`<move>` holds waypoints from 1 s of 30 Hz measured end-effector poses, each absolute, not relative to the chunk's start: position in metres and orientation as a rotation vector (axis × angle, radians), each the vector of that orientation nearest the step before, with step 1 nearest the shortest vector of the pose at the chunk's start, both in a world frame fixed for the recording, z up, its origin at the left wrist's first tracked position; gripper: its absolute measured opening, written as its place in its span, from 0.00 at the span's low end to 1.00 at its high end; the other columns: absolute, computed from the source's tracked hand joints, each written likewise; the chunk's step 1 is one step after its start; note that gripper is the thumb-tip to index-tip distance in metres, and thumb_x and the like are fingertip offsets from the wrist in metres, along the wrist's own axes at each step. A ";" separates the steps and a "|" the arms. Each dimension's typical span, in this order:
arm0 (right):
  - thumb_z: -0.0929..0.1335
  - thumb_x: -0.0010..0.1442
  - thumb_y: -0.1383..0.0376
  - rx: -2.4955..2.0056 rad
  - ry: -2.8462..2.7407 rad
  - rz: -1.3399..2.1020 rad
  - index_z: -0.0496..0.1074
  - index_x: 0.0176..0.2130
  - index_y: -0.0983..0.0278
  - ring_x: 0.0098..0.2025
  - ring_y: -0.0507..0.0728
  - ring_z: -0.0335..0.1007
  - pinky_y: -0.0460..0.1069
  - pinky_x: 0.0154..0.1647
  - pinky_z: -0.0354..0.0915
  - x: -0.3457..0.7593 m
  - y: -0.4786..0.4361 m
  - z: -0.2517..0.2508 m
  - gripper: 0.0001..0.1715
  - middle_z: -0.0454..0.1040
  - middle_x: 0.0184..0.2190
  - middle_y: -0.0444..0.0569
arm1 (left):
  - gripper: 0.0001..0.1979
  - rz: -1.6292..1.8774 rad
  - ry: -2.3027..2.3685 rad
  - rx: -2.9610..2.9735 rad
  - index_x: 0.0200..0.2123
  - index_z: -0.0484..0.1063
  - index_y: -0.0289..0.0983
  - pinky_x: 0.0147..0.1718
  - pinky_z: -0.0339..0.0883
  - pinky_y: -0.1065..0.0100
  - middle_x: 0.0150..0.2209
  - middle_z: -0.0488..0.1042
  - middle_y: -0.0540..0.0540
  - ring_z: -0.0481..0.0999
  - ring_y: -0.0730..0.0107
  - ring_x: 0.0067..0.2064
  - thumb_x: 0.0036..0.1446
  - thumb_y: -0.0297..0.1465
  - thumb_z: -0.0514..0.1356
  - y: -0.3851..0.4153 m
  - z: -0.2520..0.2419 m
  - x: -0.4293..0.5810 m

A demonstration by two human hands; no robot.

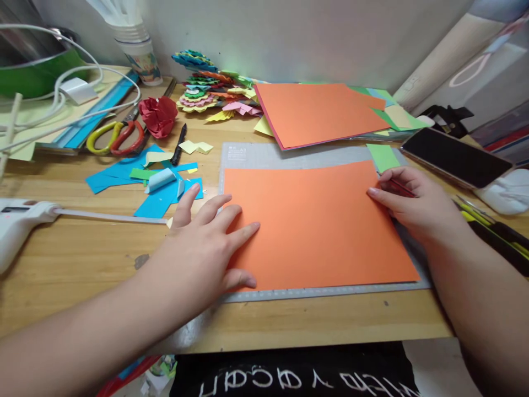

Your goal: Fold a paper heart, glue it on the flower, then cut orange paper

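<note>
An orange paper sheet (314, 226) lies on a grey cutting mat (264, 154), covering most of it. My left hand (210, 231) rests open across the sheet's left edge, with its fingers spread. At the right edge, my right hand (413, 198) is closed, its thumb touching the paper. Between its thumb and fingers shows a thin dark red pencil-like stick (403, 188), mostly hidden by the hand. A light green paper strip (383, 157) lies just beyond that hand.
More orange paper (318, 113) lies behind the mat, beside folded paper rosettes (198, 91). Blue scraps (155, 198), a black pen (179, 144), scissors (118, 137) and a red paper flower (158, 117) are left. A glue gun (25, 220) sits far left, a phone (457, 157) right.
</note>
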State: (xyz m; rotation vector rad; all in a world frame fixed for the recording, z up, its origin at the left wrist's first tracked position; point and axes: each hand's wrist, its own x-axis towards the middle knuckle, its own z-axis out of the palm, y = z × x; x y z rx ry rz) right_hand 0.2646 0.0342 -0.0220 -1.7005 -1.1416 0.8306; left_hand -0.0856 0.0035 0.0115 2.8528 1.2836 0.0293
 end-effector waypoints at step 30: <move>0.76 0.34 0.61 -1.795 -1.162 0.812 0.67 0.30 0.59 0.26 0.51 0.60 0.43 0.19 0.53 0.268 0.037 -0.024 0.21 0.66 0.26 0.42 | 0.28 0.000 1.200 2.792 0.52 0.69 0.52 0.59 0.32 0.36 0.52 0.71 0.45 0.58 0.43 0.61 0.47 0.47 0.65 0.011 0.016 -0.094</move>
